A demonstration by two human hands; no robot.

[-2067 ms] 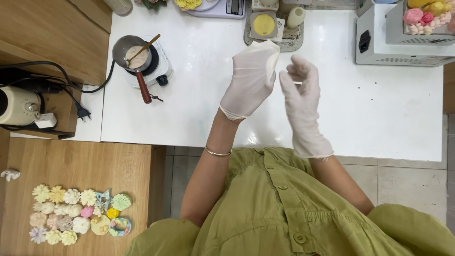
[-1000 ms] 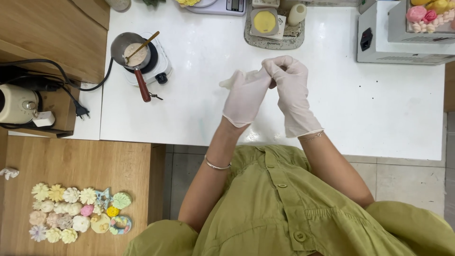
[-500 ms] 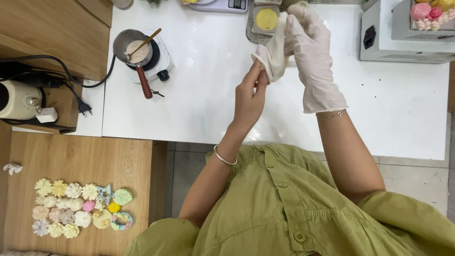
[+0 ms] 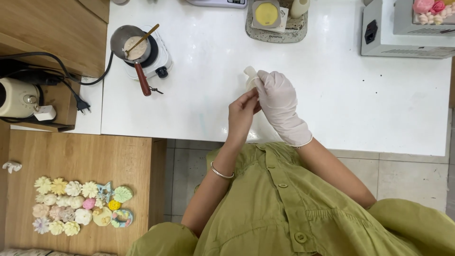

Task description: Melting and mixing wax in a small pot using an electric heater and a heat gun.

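From the head camera, the left hand (image 4: 242,111) is bare, so its glove is already off. The loose glove (image 4: 250,77), thin, white and crumpled, sits bunched above the white table (image 4: 332,109), held by the gloved right hand (image 4: 277,102), whose fingers are curled shut on it. The bare left fingers pinch at the right glove near the palm, so that one is still to come off, I think. Both hands are touching, low over the table.

Far to the left, a small metal pot (image 4: 130,45) with a wooden spoon and a red handle stands on a little white hot plate (image 4: 159,59). On the wooden shelf (image 4: 85,161) lie soft-coloured flower shapes (image 4: 80,206), bumpy and matte, maybe soap or wax
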